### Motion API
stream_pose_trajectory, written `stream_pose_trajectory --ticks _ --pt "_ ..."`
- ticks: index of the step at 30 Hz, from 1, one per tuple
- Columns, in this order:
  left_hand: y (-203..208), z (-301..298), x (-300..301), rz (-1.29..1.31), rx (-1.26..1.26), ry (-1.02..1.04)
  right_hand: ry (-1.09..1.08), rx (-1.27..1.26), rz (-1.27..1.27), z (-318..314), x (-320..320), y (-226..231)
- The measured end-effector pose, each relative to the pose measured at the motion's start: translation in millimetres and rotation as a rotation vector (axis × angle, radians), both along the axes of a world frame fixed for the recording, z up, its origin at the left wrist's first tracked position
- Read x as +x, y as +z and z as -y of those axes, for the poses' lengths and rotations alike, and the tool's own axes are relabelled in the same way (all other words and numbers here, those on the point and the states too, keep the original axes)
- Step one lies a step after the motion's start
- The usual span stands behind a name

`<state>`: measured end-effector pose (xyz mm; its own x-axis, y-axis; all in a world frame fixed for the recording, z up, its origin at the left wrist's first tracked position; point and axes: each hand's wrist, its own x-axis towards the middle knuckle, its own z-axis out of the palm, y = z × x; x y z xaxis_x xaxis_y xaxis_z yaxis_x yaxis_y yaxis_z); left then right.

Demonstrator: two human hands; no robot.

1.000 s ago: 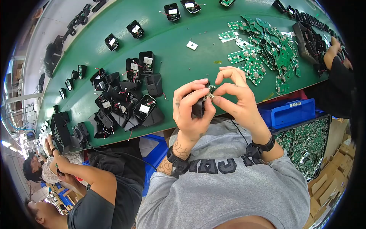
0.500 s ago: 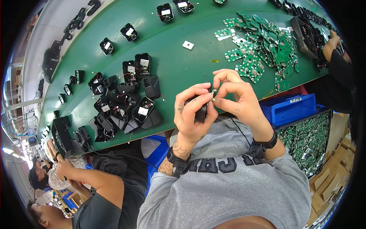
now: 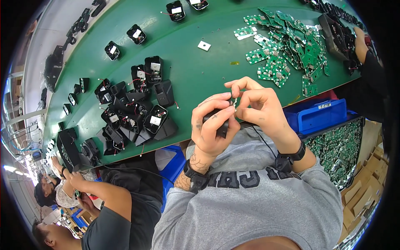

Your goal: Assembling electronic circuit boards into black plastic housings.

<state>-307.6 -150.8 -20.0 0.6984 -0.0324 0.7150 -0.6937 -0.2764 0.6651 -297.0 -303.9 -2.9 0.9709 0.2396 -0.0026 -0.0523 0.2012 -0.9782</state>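
The black housing sits in the left hand, raised in front of the chest near the front edge of the green table. That hand is closed around it, fingers across the far side and thumb on the near side, so most of the shell is hidden. At its right-hand end a small green circuit board shows edge-on between the two hands; whether it is seated in the shell or only against it, I cannot tell. The right hand is curled with thumb and index finger brought together beside the board — whether they actually pinch anything is too small to make out. The housing looks like light, stiff moulded plastic, probably a little slick, and its outer walls seem the safest hold. The board looks thin, rigid and far more delicate; it is likely best taken by its edges, clear of the soldered parts. Around them lie a pile of black housings to the left, some trailing thin wires that could snag, a heap of green boards to the right, and a white plate beyond.
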Motion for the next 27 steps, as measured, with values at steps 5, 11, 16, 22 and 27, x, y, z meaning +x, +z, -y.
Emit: stream_pose_trajectory --ticks 5,11,16,22,27 --pt "1 2 1 -0.001 0.005 -0.014 0.013 -0.008 0.031 4 1 -1" --pt "0 2 2 -0.016 -0.010 -0.013 -0.001 -0.013 0.073 3 1 -1" --pt "0 1 2 -0.010 0.001 -0.014 0.016 -0.031 0.092 2 2 -4" --pt "2 -3 4 0.020 0.086 -0.015 0.024 0.024 0.014 0 4 -8" --pt "-2 -2 4 -0.075 -0.014 -0.012 0.104 -0.053 -0.006 11 7 -8"
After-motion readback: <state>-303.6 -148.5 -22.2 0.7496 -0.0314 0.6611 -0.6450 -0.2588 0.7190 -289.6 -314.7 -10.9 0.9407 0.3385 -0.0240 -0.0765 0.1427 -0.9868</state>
